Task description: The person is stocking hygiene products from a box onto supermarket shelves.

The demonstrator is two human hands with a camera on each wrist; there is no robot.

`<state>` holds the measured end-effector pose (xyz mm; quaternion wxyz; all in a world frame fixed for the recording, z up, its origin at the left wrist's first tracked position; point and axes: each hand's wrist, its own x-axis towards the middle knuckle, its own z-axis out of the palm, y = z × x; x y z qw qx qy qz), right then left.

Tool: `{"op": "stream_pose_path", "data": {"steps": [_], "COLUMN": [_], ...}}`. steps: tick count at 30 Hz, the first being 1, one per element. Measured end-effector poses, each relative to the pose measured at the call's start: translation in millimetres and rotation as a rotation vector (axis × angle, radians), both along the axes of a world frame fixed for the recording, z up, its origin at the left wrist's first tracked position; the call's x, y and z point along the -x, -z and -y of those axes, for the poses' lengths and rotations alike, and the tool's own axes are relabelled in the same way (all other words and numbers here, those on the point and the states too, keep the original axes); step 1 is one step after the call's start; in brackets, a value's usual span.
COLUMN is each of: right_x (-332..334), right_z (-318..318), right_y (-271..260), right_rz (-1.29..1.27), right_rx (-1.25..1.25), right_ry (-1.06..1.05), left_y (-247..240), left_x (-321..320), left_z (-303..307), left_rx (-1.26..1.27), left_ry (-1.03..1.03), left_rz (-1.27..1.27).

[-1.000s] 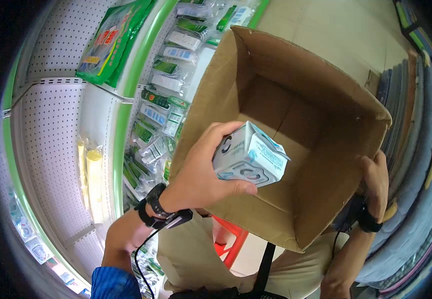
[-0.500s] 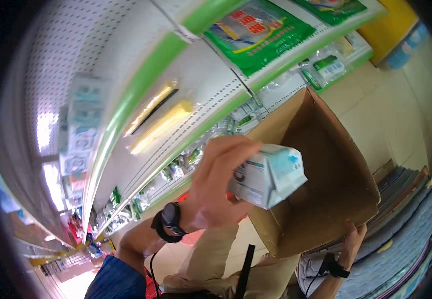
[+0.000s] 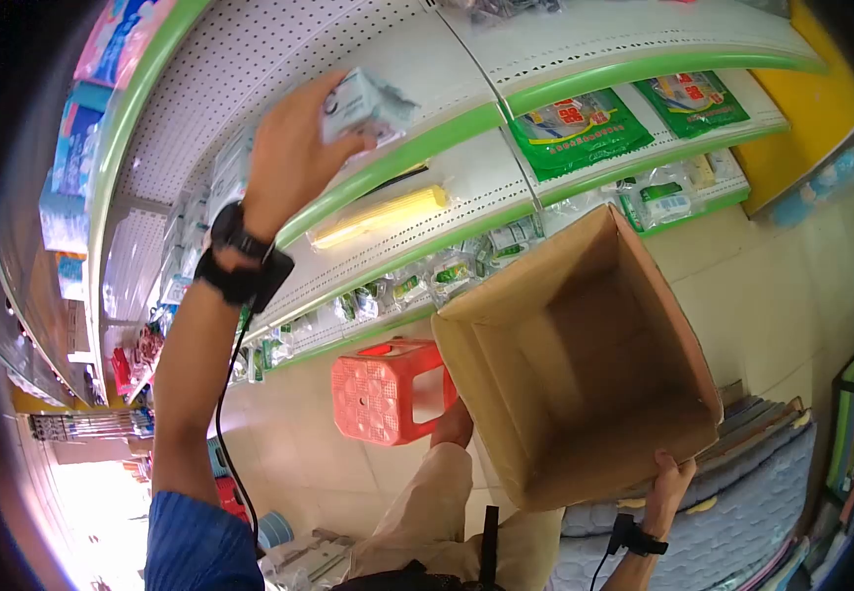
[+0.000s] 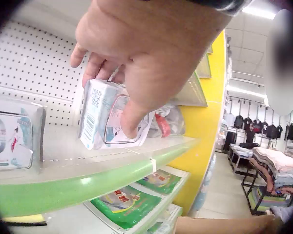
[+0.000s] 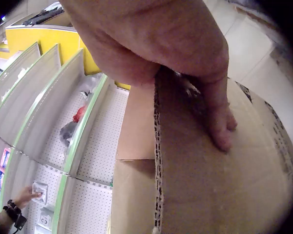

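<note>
A white and pale-blue package [image 3: 370, 104] is gripped by my left hand [image 3: 294, 148] over the upper shelf. In the left wrist view, the thumb of the left hand [image 4: 141, 58] lies across the front of the package [image 4: 105, 117], which is just above or on the shelf surface; contact is unclear. My right hand [image 3: 665, 492] holds the near right rim of an open cardboard box [image 3: 585, 364]. Up close in the right wrist view, the right hand [image 5: 185, 53] straddles the edge of the box [image 5: 185, 170], fingers on one side. The box's inside shows no items.
Similar packages [image 4: 12, 136] stand on the shelf left of the held one. Lower shelves carry a yellow item [image 3: 380, 219], green packets [image 3: 585, 133] and small bagged goods. A red stool [image 3: 373, 394] stands left of the box, and folded quilts [image 3: 703, 542] lie at the lower right.
My left hand has carried the package from above the box up and left to the upper shelf. The view has swung left, and the right hand still holds the box.
</note>
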<state>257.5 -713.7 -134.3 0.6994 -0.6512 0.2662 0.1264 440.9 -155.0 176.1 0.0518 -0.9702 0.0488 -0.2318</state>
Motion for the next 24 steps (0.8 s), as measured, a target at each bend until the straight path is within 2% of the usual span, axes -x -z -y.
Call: {"op": "stream_pose_path", "data": {"steps": [3, 9, 11, 15, 17, 19, 21, 23, 24], "right_x": [-2.8, 13.8, 24.5, 40.8, 50.0, 68.4, 80.3, 89.0, 97.5], "right_z": [-7.6, 16.9, 30.2, 51.1, 55.2, 74.3, 82.5, 79.6, 86.7], "right_y": [-23.3, -23.6, -25.3, -44.0, -61.7, -64.3, -78.5, -107.3, -110.0], "right_rz": [-0.004, -0.042, -0.028, -0.072, -0.112, -0.119, -0.125, -0.114, -0.106], "right_rx": [-0.007, -0.060, -0.137, -0.139, -0.123, -0.124, -0.121, -0.143, -0.137], "right_ry": [0.070, 0.108, 0.092, 0.118, 0.192, 0.167, 0.134, 0.144, 0.121], "left_y": [4.2, 29.8, 35.1, 42.1, 42.1, 38.1, 50.2, 69.6, 71.0], "left_x": [-18.4, -40.0, -38.6, -28.3, -7.8, 38.6, 105.2, 176.8, 181.9], "left_z": [-17.9, -26.0, -24.6, -10.1, 22.0, 71.0, 118.0, 147.8, 148.4], "left_rx": [0.079, -0.075, -0.083, -0.185, -0.228, 0.063, 0.238, 0.340, 0.357], "left_ry": [-0.023, -0.102, -0.194, -0.185, 0.033, 0.149, 0.144, 0.080, 0.078], "left_rz": [-0.099, -0.269, -0.331, -0.293, 0.103, 0.123, 0.041, -0.100, -0.099]}}
